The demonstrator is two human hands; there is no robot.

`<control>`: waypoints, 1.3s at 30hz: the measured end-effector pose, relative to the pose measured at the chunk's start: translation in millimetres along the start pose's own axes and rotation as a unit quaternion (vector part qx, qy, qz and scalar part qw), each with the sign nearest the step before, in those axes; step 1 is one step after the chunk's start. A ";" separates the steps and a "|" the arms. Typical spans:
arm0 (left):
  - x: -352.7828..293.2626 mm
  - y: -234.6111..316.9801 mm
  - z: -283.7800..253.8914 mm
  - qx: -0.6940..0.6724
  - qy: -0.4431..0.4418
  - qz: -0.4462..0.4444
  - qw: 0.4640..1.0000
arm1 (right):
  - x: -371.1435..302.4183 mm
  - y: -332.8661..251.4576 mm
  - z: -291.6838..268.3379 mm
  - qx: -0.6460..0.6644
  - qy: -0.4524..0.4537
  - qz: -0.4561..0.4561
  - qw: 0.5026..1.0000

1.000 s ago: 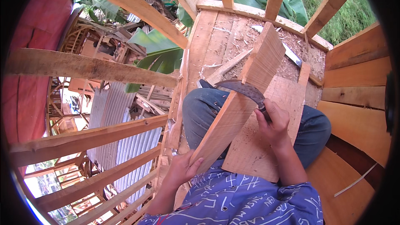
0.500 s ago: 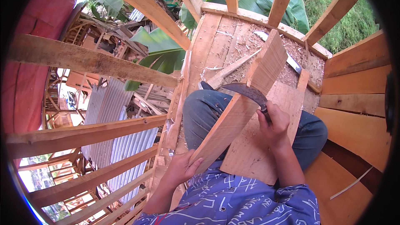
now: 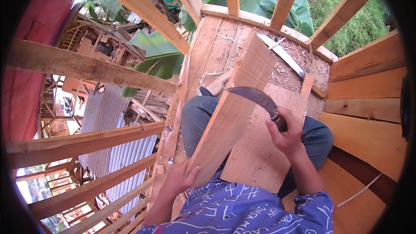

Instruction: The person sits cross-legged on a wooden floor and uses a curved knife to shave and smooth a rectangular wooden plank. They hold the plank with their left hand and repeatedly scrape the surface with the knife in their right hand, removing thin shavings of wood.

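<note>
A long wooden plank [image 3: 236,108] slants across my lap, its far end toward the shavings on the floor. My left hand [image 3: 179,177] grips its near end at the edge. In my right hand [image 3: 287,132] is a sickle [image 3: 258,98] with a dark curved blade, its handle closed in my fist. The blade's tip points left over the plank's face, near its left edge; whether it touches the wood I cannot tell. Beneath the plank, a wide board [image 3: 260,156] rests across my legs.
A handsaw [image 3: 284,56] lies among wood shavings [image 3: 288,76] on the plank floor ahead. Wooden posts [image 3: 288,0] and rails [image 3: 86,67] enclose the front and left. Boards [image 3: 368,108] wall the right side. Beyond the left rails are corrugated metal sheets [image 3: 102,125] and banana leaves [image 3: 158,45].
The plank has turned, so more of its broad face shows. My right hand and the sickle have moved slightly, with the blade now over the plank's face rather than across its edge.
</note>
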State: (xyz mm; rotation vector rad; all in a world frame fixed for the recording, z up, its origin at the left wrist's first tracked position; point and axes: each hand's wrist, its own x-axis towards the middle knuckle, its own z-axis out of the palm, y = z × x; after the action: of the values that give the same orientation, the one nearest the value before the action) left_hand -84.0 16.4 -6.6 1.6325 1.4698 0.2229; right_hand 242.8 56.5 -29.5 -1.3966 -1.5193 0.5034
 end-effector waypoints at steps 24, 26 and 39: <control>-14.5 10.4 5.3 0.074 0.018 0.032 0.997 | 29.0 37.7 -47.5 0.502 0.155 0.274 0.805; -12.1 9.4 6.8 0.067 0.015 0.033 0.997 | 17.2 26.3 -49.5 0.506 0.063 0.254 0.822; -13.4 16.1 8.7 0.094 0.037 0.049 0.994 | -4.2 -6.5 6.3 0.402 -0.181 0.333 0.833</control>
State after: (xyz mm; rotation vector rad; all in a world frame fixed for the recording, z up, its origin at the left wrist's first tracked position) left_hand -70.7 2.4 5.3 1.8692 1.5046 0.2063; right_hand 233.5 52.8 -28.6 -1.1191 -0.8239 1.7022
